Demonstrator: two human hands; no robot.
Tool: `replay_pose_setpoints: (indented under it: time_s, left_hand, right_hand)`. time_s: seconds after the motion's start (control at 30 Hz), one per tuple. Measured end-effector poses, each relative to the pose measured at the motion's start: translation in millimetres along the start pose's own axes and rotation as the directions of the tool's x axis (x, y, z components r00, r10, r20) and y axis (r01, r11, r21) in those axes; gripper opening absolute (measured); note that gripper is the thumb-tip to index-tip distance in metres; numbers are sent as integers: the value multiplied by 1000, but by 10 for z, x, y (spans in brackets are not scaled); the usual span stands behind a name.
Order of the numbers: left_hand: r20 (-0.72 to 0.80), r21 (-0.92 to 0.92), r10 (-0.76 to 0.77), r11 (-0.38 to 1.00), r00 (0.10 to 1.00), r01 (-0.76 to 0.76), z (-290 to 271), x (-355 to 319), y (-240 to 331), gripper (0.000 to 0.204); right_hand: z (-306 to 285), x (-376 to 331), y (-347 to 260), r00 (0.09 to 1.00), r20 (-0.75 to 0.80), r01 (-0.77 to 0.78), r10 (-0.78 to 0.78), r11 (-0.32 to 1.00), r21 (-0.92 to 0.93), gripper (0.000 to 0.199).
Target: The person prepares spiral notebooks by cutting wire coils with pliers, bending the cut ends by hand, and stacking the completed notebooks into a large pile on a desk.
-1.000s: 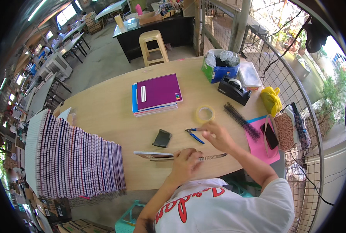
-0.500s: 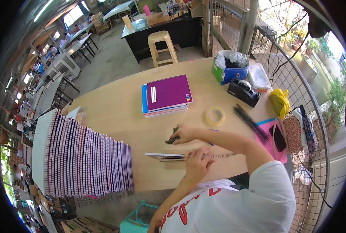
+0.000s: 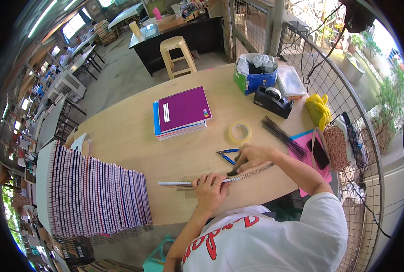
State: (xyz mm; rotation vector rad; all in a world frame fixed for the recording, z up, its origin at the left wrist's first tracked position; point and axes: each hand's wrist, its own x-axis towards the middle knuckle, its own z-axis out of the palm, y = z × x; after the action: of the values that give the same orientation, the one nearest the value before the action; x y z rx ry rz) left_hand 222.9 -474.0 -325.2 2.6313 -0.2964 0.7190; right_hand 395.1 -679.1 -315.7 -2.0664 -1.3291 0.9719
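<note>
Fingers of left hand clamped on notebook, those of right hand around dark piece

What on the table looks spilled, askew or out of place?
Only slight untidiness: the blue notebook juts out left from under the purple notebook, leaving their edges misaligned. A coil sticks out beyond the right end of the held notebook. No spill shows.

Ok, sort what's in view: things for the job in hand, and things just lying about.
Likely for the job:
white-edged notebook in the left hand
thin dark spiral coil
small dark piece in the right hand
bundle of black coils
blue-handled cutters

Apparently just lying about:
knotted yellow bag
black rectangular phone
</note>
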Motion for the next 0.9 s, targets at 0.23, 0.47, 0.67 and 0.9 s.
replay_pose_setpoints:
  time_s: [0.23, 0.47, 0.67, 0.9]
  left_hand:
    - [-26, -47, -51, 998, 998, 50, 33, -41, -60, 51]
    - [-53, -94, -33, 995, 998, 28, 22, -53, -102, 73]
    - [-91, -140, -37, 990, 995, 24, 45, -104, -139, 73]
    - [-30, 13, -192, 981, 981, 192, -192, -171, -339, 67]
  right_hand:
    - [57, -6, 67, 997, -61, -48, 39, 987, -150, 56]
    - [124, 65, 58, 991, -107, 114, -85, 943, 312, 55]
    - [143, 155, -29, 989, -131, 104, -72, 962, 254, 55]
    - [72, 160, -87, 979, -187, 181, -83, 777, 603, 58]
